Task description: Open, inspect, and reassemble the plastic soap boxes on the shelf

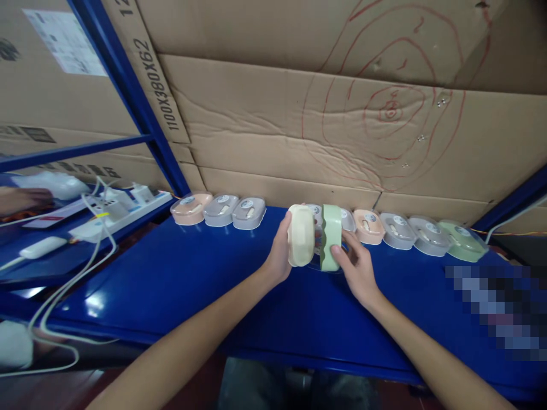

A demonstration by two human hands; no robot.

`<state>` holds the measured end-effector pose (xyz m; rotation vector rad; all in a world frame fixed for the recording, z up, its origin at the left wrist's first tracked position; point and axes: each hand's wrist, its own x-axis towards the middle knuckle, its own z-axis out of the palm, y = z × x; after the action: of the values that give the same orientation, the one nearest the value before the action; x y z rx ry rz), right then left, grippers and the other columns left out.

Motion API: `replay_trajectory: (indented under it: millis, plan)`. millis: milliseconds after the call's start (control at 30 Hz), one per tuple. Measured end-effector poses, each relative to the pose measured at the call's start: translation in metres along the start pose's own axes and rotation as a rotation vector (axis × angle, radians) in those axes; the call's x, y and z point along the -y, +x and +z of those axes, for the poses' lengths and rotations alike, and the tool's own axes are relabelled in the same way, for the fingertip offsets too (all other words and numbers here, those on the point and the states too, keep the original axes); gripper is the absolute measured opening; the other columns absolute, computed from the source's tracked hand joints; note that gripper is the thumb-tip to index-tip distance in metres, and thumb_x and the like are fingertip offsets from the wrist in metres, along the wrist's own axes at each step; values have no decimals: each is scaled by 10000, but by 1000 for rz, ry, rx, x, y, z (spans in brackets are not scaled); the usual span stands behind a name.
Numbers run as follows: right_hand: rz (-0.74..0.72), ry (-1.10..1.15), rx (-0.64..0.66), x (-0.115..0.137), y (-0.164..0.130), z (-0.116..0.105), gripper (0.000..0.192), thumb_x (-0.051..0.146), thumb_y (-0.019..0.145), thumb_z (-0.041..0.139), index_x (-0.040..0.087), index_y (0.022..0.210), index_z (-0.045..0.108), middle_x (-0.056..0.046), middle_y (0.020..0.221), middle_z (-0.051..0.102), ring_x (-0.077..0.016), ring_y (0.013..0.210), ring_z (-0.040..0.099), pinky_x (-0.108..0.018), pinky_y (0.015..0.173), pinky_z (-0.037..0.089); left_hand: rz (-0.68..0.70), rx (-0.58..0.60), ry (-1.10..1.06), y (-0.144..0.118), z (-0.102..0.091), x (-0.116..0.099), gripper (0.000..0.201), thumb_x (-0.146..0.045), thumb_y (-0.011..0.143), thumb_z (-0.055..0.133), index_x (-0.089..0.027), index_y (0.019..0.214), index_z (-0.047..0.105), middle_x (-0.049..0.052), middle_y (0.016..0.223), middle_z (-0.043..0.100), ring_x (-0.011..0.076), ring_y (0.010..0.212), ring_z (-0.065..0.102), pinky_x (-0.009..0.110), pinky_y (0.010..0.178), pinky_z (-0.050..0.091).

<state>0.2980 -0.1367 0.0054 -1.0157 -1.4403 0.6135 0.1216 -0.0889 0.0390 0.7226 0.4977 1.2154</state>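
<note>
The left hand [280, 250] holds the cream tub [301, 236] on edge, its palm and thumb along the left side, with most of the fingers hidden behind. The right hand [356, 265] holds the green tub [331, 236], also on edge, with the thumb pressed on the near part of its right side; how far the other fingers reach round the back cannot be told. Both tubs are at the middle of the scene, over the blue table [213, 285], side by side with a narrow gap between them. The right grip looks the lighter of the two, so the green tub could tip or slide if the thumb loses pressure on what seems a smooth wall. The cream tub could turn in the palm if the hidden fingers give it little support. Should the hands close in unevenly, the two rims could knock and jar one piece loose. Beyond them runs the row along the far edge, with a peach box [368, 226] and a grey box [397, 230] just right of the right hand; a wide swing of those knuckles could bump them out of line. At the far left, a sweeping left forearm could snag the white cables [81, 285] hanging beside the table.
</note>
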Motion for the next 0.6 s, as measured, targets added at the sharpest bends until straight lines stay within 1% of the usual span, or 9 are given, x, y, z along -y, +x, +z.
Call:
replay_trajectory:
  millis: [100,267,333,400,500,600]
  plan:
    - [-46,-83,2,-1,-4,5,547,575,996,753,323,1478,696,-123,1442,666,-326,1296,678,-514,1033,635,31,14,3,-6,5,9,548,-622,1010,657,-267,1425,700,64,1158,829,292,1080,799,408,972,633]
    - [-121,-247,49,1,-9,11,596,551,991,752,349,1542,650,-132,1389,638,-342,1280,663,-575,1056,621,16,103,31,-12,7,20,569,-701,972,683,-227,1270,778,96,1169,837,338,1194,768,442,1047,602]
    - [-136,-289,62,4,-12,13,609,551,991,747,354,1556,634,-132,1375,628,-351,1285,657,-597,1072,609,8,99,34,-14,7,24,569,-714,970,682,-230,1251,784,95,1153,840,342,1220,758,450,1061,595]
    - [-148,-314,59,7,-14,15,635,560,979,759,344,1559,619,-135,1365,622,-360,1283,655,-600,1067,610,31,78,42,-16,6,28,572,-730,954,700,-243,1242,786,88,1158,837,337,1250,744,447,1085,580]
    - [-157,-351,48,7,-16,17,693,587,947,786,332,1559,585,-140,1371,614,-370,1280,648,-596,1048,613,97,67,96,-18,3,33,582,-741,928,736,-252,1241,784,94,1242,816,335,1321,702,439,1144,532]
    - [-167,-389,52,7,-16,16,729,636,935,779,340,1563,553,-143,1372,611,-376,1274,643,-596,1041,609,153,68,166,-17,0,34,522,-653,932,787,-257,1272,764,101,1348,776,336,1367,666,436,1169,500]
